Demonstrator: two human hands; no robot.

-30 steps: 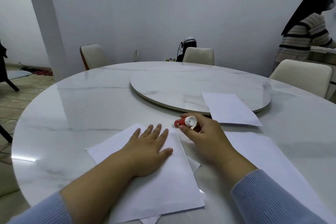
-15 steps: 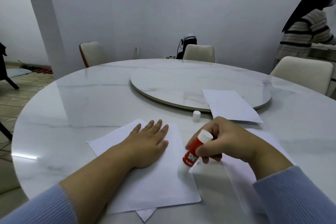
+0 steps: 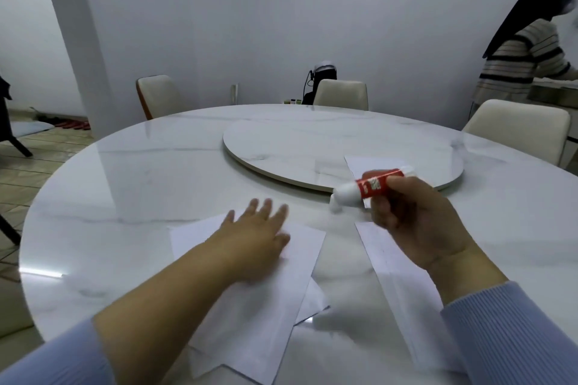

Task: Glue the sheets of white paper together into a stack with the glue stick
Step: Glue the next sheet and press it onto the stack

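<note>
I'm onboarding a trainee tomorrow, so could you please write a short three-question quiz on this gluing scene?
1. True or false: the left hand lies flat on the paper stack.
2. Which hand holds the glue stick?
3. The lone sheet at the far side rests partly on: A) a chair, B) the turntable, C) the floor.

Key: 1 true; 2 the right hand; 3 B.
</note>
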